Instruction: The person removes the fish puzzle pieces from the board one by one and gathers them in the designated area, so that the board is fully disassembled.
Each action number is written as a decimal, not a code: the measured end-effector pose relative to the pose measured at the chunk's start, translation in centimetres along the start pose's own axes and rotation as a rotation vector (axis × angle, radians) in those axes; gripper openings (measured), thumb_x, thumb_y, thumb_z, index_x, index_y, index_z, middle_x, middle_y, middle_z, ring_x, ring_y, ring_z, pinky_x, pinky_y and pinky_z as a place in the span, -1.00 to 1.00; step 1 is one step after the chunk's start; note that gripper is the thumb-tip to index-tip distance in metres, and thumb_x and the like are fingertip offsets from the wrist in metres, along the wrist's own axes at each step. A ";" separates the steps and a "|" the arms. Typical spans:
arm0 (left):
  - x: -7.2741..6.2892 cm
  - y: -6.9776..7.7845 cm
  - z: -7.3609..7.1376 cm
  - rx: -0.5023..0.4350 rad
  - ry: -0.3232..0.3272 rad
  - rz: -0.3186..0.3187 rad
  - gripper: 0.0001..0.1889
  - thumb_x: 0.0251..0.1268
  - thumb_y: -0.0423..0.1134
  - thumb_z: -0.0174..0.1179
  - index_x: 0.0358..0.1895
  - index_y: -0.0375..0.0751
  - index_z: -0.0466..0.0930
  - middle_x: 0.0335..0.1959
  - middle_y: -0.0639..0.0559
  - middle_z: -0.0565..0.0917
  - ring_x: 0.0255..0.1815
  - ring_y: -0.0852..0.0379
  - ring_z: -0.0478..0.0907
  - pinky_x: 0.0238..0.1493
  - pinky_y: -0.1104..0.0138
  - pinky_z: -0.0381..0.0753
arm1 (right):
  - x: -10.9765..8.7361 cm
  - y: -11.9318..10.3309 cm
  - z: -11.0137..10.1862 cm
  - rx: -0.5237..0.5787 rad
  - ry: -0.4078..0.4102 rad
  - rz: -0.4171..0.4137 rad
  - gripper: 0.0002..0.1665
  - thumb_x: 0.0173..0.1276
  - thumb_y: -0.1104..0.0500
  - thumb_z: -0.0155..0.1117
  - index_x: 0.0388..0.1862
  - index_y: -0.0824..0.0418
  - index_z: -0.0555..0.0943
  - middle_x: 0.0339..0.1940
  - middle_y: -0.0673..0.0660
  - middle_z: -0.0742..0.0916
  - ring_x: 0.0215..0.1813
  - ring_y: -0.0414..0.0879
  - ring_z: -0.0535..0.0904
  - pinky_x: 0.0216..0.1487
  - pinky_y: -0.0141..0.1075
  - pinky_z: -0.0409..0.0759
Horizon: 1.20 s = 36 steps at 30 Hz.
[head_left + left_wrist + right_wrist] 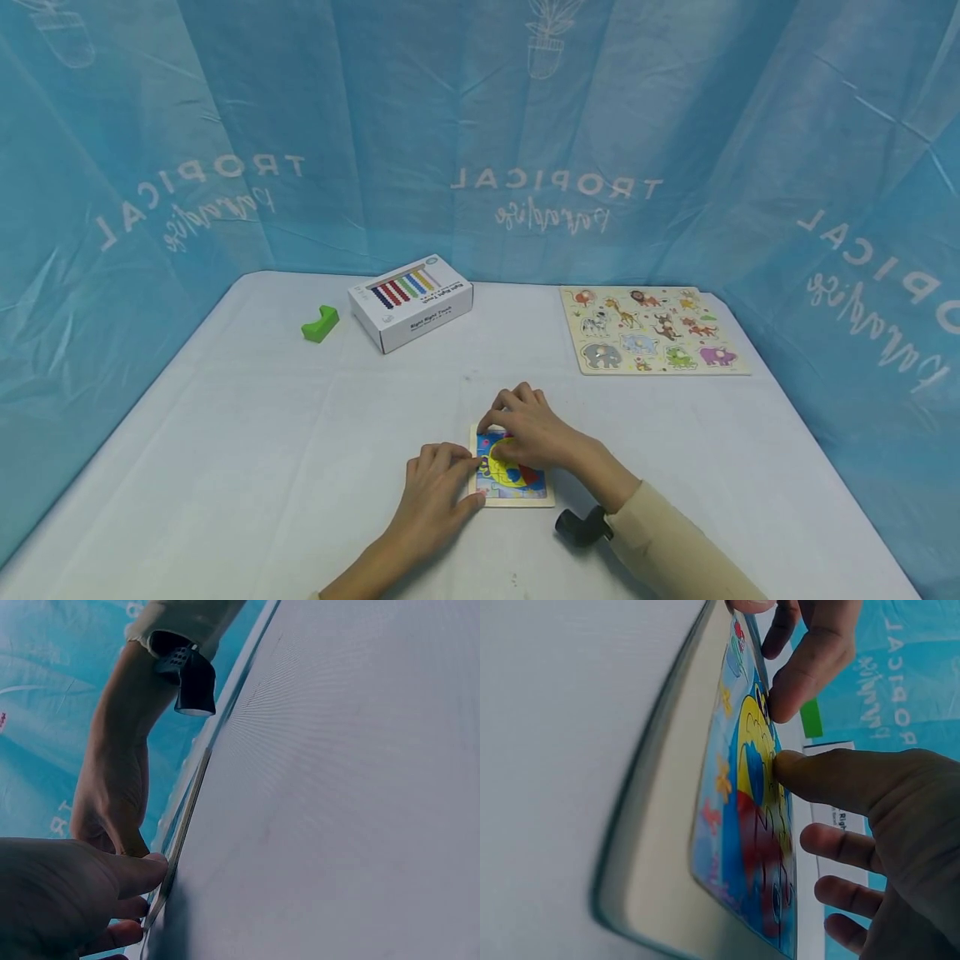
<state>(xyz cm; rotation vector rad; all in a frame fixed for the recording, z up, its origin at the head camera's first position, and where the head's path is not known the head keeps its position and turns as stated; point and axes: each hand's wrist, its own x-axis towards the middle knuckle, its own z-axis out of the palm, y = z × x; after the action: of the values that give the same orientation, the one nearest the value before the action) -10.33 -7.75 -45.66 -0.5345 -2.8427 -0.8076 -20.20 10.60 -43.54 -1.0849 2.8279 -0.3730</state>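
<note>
The right hand [528,433] has its thumb on the one fish puzzle [513,479], its fingers spread apart; the left hand [433,500] has fingers at the puzzle's left edge, pinched or not cannot be told. The step seems to be seating pieces; next likely calls for steady, even pressing. Well beyond the fingers on the worktop [225,467]: left, one green block [320,323] and one box [412,302]; right, one animal board [652,331].

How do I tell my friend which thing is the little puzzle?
On the white table, look for the left hand and right hand. The little puzzle lies flat, touched by both. Unlike the bigger animal board farther back, it shows one large yellow-and-red picture on blue.
</note>
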 end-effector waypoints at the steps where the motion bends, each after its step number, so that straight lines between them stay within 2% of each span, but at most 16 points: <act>1: 0.0 0.0 0.0 0.002 0.000 0.000 -0.56 0.10 -0.05 0.30 0.06 -0.11 0.61 0.06 0.03 0.50 0.13 0.00 0.29 0.08 0.01 0.26 | 0.0 0.0 -0.1 -0.002 -0.005 -0.005 -0.65 0.15 -0.01 0.34 -0.04 -0.17 0.62 0.02 -0.05 0.57 0.05 -0.07 0.25 0.15 -0.06 0.22; 10: 0.0 -0.1 0.1 0.027 -0.001 0.022 -0.58 0.11 -0.05 0.29 0.05 -0.10 0.61 0.08 0.02 0.51 0.14 0.00 0.31 0.13 -0.01 0.24 | 0.4 0.0 -0.9 -0.048 -0.083 -0.031 -0.64 0.17 -0.05 0.34 -0.02 -0.22 0.58 0.01 -0.04 0.57 0.03 -0.08 0.24 0.13 -0.08 0.22; 19: -0.1 0.0 0.0 0.038 0.007 0.027 -0.58 0.12 -0.05 0.28 0.05 -0.09 0.61 0.09 0.03 0.50 0.19 -0.01 0.31 0.15 -0.03 0.22 | 0.6 0.0 -1.3 -0.106 -0.103 -0.057 -0.64 0.15 -0.08 0.36 -0.03 -0.24 0.59 -0.08 -0.07 0.60 -0.03 -0.11 0.27 0.09 -0.10 0.25; 26: -0.2 0.0 -0.1 0.064 0.007 0.034 -0.58 0.11 -0.04 0.29 0.06 -0.08 0.60 0.09 0.03 0.49 0.21 -0.01 0.32 0.18 -0.03 0.21 | 1.0 0.0 -1.4 -0.075 -0.137 -0.068 -0.63 0.15 -0.05 0.37 -0.02 -0.22 0.57 -0.09 -0.09 0.60 -0.09 -0.15 0.27 0.00 -0.19 0.26; 36: -0.2 0.0 0.0 0.071 0.000 0.042 -0.56 0.13 -0.02 0.27 0.08 -0.08 0.59 0.11 0.01 0.48 0.25 -0.03 0.33 0.21 -0.06 0.18 | 1.2 -0.3 -1.4 -0.062 -0.171 -0.030 -0.61 0.16 -0.03 0.37 -0.02 -0.21 0.53 -0.05 -0.08 0.58 -0.07 -0.13 0.30 0.03 -0.18 0.28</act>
<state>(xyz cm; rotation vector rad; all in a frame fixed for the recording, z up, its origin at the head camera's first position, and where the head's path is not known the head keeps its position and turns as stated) -10.17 -7.81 -45.65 -0.5815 -2.8377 -0.6963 -21.13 9.91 -42.10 -1.1145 2.6913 -0.1862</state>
